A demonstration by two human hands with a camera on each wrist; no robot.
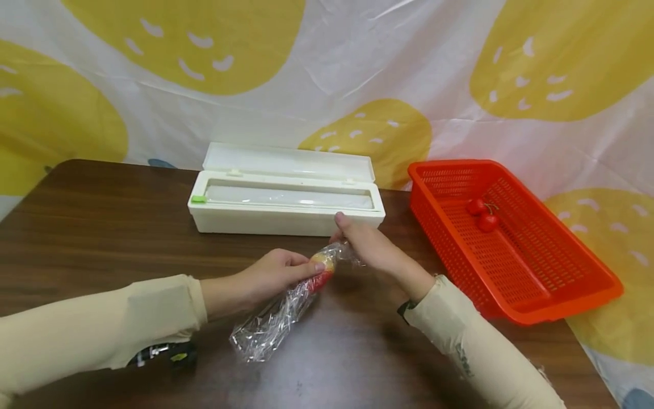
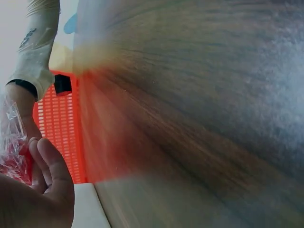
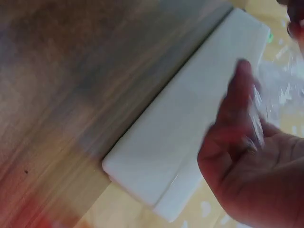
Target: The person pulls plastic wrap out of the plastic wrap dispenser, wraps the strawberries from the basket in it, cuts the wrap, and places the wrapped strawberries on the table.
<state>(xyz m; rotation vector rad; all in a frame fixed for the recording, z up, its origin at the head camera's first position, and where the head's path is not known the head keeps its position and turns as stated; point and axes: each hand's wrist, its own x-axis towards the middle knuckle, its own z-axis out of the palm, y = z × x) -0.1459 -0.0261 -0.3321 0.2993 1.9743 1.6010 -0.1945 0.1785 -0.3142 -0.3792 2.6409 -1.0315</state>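
Observation:
A small red-and-yellow round object (image 1: 321, 280), which looks like a toy fruit, is wrapped in clear plastic film (image 1: 265, 329). My left hand (image 1: 265, 279) holds the wrapped object, its thumb lying over the yellow part. Loose, crinkled film trails from it toward the front. At the other end, my right hand (image 1: 369, 245) grips the gathered film, with fingers curled around it in the right wrist view. Just behind the right hand stands a white cling-film box (image 1: 286, 222), its lid (image 1: 291, 162) raised and a film roll (image 1: 291, 196) inside.
On the right sits a red perforated basket (image 1: 557, 312), with a pair of red cherries (image 1: 487, 221) on a stem in it. A green slider (image 1: 198, 199) is at the box's left end. A patterned cloth (image 1: 357, 68) hangs behind the brown wooden table (image 1: 102, 238).

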